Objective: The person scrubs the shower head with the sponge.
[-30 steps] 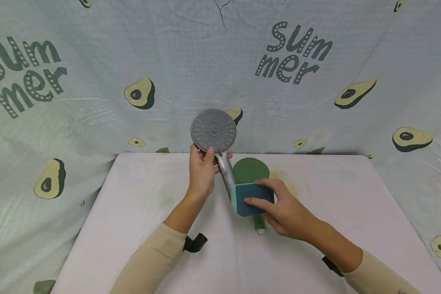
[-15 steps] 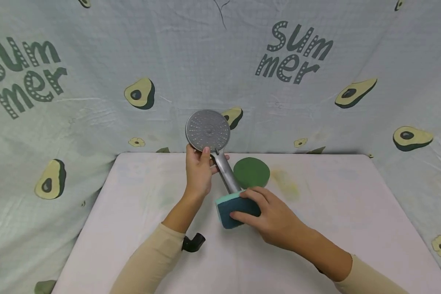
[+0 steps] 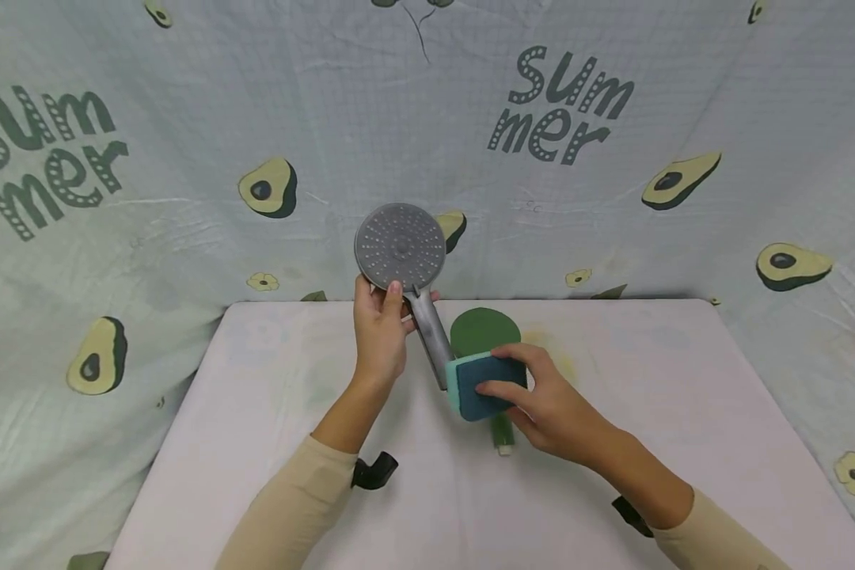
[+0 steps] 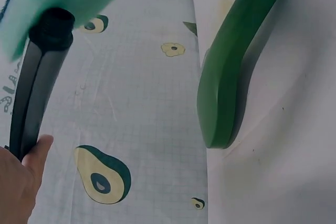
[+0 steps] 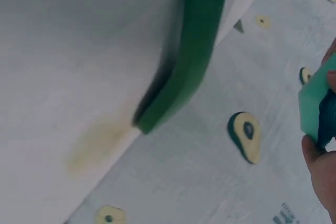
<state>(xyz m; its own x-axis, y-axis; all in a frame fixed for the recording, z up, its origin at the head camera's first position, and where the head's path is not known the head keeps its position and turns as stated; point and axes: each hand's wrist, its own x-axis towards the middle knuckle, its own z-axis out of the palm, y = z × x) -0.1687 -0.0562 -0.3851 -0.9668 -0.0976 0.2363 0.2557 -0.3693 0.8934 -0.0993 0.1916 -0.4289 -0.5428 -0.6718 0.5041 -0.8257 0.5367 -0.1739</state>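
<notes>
A grey hand shower head (image 3: pixel 400 247) is held up above the table, its nozzle face toward the head camera. My left hand (image 3: pixel 381 324) grips it at the neck, thumb at the front just under the round face. My right hand (image 3: pixel 552 400) pinches a teal sponge (image 3: pixel 495 386) with a lighter green side. That lighter side lies against the lower end of the handle (image 3: pixel 433 336). In the left wrist view, the handle's black threaded end (image 4: pixel 52 27) overlaps the sponge. Behind the sponge, a green shower head (image 3: pixel 484 328) lies on the table, partly hidden in the head view.
The white table (image 3: pixel 271 475) has its far edge against a hanging cloth (image 3: pixel 356 119) printed with avocados and "summer" lettering. A yellowish stain (image 5: pixel 97 148) marks the tabletop near the green shower head. Black wrist mounts (image 3: pixel 376 471) show at both forearms.
The sponge slid down-left along the handle, covering its end, then came back up-right. The grey shower head shifted slightly left, and my left hand kept its grip.
</notes>
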